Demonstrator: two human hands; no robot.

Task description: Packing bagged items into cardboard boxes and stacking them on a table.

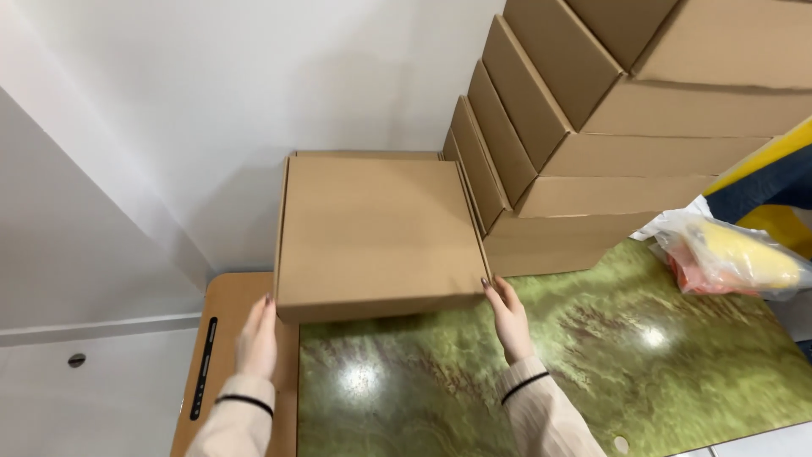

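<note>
Packing room: stacked cardboard boxes (592,127)

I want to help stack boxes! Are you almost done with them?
Several closed cardboard boxes already stand stacked against the wall. In hand now: both hands, left hand and right hand, touch the front corners of a flat box beside that stack, the grip loose. I see no unstacked boxes on the green table.

2 forearms in cream ribbed sleeves with a dark stripe at each cuff reach forward from the bottom edge. The left hand (258,340) lies flat, fingers extended and together. The right hand (509,317) matches it, fingers straight and pointing ahead, thumb tucked alongside, palms facing inward.
</note>
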